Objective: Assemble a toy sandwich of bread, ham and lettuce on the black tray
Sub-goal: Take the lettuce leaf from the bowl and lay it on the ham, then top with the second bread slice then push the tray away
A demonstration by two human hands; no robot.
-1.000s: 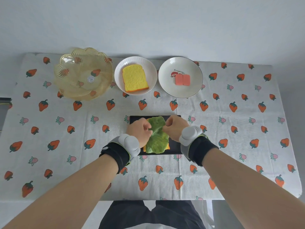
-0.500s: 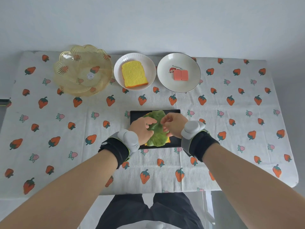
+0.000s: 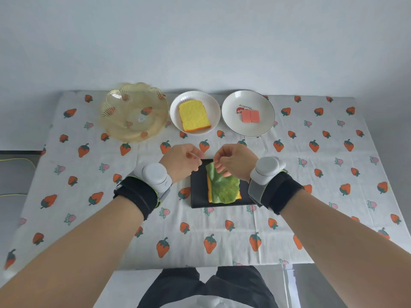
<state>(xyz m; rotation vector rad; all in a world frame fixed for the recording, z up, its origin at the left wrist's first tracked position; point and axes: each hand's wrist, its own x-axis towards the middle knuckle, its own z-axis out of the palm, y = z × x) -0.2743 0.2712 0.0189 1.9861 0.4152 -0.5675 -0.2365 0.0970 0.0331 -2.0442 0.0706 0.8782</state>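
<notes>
A strawberry-print cloth (image 3: 311, 196) covers the whole worktop. At its far edge sit an amber glass bowl (image 3: 133, 112), a white plate (image 3: 175, 112) with a yellow bread slice (image 3: 194, 115), and a second white plate (image 3: 262, 123) carrying two pink ham pieces (image 3: 250, 116). Nearer the person lies the black tray (image 3: 198, 194), holding another bread slice (image 3: 209, 192) with a green lettuce leaf (image 3: 223, 187) draped on top. The right hand (image 3: 236, 162) pinches the leaf's far edge between fingertips. The left hand (image 3: 181, 162) is loosely curled, just beside the tray's far corner, holding nothing that I can see.
</notes>
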